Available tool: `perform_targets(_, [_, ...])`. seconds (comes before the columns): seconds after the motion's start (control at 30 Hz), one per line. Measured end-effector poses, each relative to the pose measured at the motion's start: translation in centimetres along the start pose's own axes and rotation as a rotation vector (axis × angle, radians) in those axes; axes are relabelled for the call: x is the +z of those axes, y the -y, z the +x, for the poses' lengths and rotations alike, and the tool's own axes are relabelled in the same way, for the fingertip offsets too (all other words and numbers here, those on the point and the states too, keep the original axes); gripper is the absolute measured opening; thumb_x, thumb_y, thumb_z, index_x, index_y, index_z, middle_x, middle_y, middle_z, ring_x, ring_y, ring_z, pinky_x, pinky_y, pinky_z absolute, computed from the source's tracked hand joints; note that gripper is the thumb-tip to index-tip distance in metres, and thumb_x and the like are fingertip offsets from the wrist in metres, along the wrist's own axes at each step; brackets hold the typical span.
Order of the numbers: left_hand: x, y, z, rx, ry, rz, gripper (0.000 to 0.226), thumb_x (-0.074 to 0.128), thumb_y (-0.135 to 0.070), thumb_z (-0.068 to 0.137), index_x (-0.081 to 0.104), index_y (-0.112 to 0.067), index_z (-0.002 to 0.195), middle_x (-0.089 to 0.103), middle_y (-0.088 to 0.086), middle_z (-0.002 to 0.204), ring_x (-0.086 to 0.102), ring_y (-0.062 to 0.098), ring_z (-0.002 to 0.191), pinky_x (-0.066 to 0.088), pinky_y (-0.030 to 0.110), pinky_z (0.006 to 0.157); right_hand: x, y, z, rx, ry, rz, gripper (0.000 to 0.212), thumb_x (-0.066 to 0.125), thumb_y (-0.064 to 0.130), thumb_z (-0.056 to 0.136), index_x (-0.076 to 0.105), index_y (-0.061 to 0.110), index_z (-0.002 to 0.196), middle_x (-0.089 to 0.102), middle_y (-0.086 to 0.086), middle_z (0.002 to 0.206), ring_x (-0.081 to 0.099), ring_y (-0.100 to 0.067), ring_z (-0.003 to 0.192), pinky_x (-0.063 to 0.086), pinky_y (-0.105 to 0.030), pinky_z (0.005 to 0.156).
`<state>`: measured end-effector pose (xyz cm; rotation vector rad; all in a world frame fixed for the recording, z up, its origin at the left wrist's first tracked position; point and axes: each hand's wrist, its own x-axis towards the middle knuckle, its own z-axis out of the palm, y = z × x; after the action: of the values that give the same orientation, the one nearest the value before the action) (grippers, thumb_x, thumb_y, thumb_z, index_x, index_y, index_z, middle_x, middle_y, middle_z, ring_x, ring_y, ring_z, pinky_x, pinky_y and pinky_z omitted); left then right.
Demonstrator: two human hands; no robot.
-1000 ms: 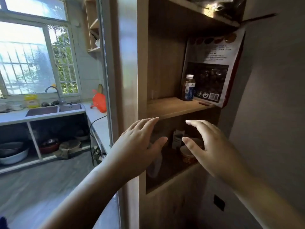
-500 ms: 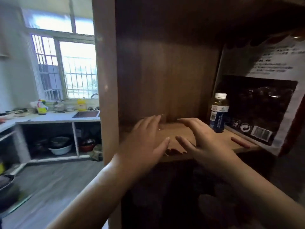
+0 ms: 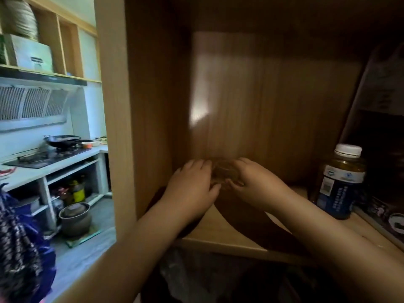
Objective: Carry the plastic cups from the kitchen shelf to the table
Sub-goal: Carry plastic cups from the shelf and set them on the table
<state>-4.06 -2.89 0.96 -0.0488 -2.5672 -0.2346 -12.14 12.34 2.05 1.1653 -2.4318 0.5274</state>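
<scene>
A clear plastic cup (image 3: pixel 223 169), blurred and dim, stands deep on the wooden shelf (image 3: pixel 218 231) near the back panel. My left hand (image 3: pixel 192 186) presses against its left side with the fingers curled onto it. My right hand (image 3: pixel 255 182) wraps it from the right, fingertips under its front. The cup sits between both palms, and its lower part is hidden by my fingers. I cannot tell whether it is one cup or a stack.
A capped bottle (image 3: pixel 341 182) with a dark blue label stands on the shelf at the right, with a large dark food package (image 3: pixel 384 136) leaning behind it. The cabinet side panel (image 3: pixel 113 127) borders the left. Beyond it are a stove with a wok (image 3: pixel 61 141) and a pot (image 3: pixel 75 217) on the floor.
I have moved closer to the shelf. Both hands have reached deeper in and come together around the clear cup, where before they hovered spread at the shelf's front edge.
</scene>
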Motion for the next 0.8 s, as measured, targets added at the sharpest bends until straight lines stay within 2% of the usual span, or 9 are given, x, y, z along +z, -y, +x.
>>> perform_targets(0.1, [0.4,-0.2,0.3,-0.02,0.042,0.003,0.057,0.047,-0.042,0.088,0.033,-0.018,0.138,0.04,0.003,0.142,0.032,0.02,0.13,0.034,0.039,0.103,0.5,-0.5,0.4,-0.04,0.024,-0.024,0.048,0.053,0.031,0.086,0.043,0.028,0.133,0.052,0.004,0.13,0.049,-0.012,0.112,0.042,-0.023,0.085])
perform_targets(0.2, [0.7,-0.4,0.6,-0.029,0.035,0.012,0.052,0.047,-0.04,0.088,0.038,-0.018,0.135,0.045,0.003,0.138,0.035,0.021,0.126,0.037,0.041,0.099,0.7,-0.7,0.6,-0.075,0.052,-0.036,0.05,0.049,0.03,0.086,0.042,0.026,0.135,0.052,0.002,0.131,0.048,-0.016,0.116,0.044,-0.033,0.093])
perform_targets(0.33, [0.8,-0.4,1.0,-0.021,0.024,0.03,0.043,0.047,-0.036,0.089,0.045,-0.019,0.128,0.051,0.003,0.13,0.041,0.021,0.118,0.039,0.04,0.095,0.4,-0.9,0.6,-0.077,0.055,-0.03,0.045,0.051,0.033,0.086,0.048,0.026,0.13,0.057,0.002,0.123,0.052,-0.016,0.108,0.048,-0.034,0.087])
perform_targets(0.4, [0.9,-0.4,1.2,-0.012,0.023,0.045,0.039,0.047,-0.035,0.089,0.048,-0.019,0.125,0.053,0.002,0.128,0.042,0.02,0.116,0.039,0.039,0.094,0.2,-0.7,0.7,-0.085,0.077,-0.005,0.039,0.048,0.038,0.084,0.056,0.023,0.119,0.06,0.004,0.113,0.057,-0.015,0.099,0.049,-0.031,0.078])
perform_targets(0.5, [1.1,-0.3,1.4,-0.007,0.008,0.021,0.033,0.048,-0.033,0.089,0.052,-0.02,0.119,0.056,0.0,0.123,0.043,0.02,0.111,0.04,0.038,0.091,0.1,-0.3,0.8,-0.083,0.102,-0.02,0.045,0.037,0.047,0.077,0.062,0.019,0.101,0.062,0.002,0.103,0.059,-0.017,0.088,0.05,-0.034,0.072])
perform_targets(0.67, [1.5,0.0,1.4,0.023,-0.036,0.008,0.016,0.049,-0.022,0.089,0.06,-0.018,0.099,0.059,0.001,0.098,0.048,0.019,0.095,0.037,0.029,0.071,0.1,-0.6,0.4,-0.044,0.034,-0.066,0.019,0.047,0.02,0.087,0.064,0.014,0.088,0.062,-0.003,0.093,0.056,-0.02,0.083,0.049,-0.041,0.071])
perform_targets(0.73, [1.5,0.1,1.0,0.042,-0.066,-0.017,0.009,0.049,-0.021,0.088,0.057,-0.024,0.084,0.049,-0.007,0.081,0.048,0.015,0.086,0.032,0.024,0.061,0.0,-0.5,0.0,-0.045,0.012,-0.064,0.018,0.048,0.019,0.087,0.065,0.015,0.088,0.063,-0.003,0.091,0.056,-0.02,0.084,0.048,-0.041,0.071])
perform_targets(0.8, [1.4,0.2,0.6,0.054,-0.081,-0.056,0.012,0.05,-0.024,0.089,0.05,-0.031,0.078,0.042,-0.013,0.074,0.045,0.008,0.078,0.026,0.018,0.054,-0.2,-0.3,-0.7,-0.043,-0.018,-0.062,0.017,0.049,0.02,0.087,0.065,0.018,0.09,0.062,0.0,0.089,0.056,-0.018,0.083,0.049,-0.037,0.07])
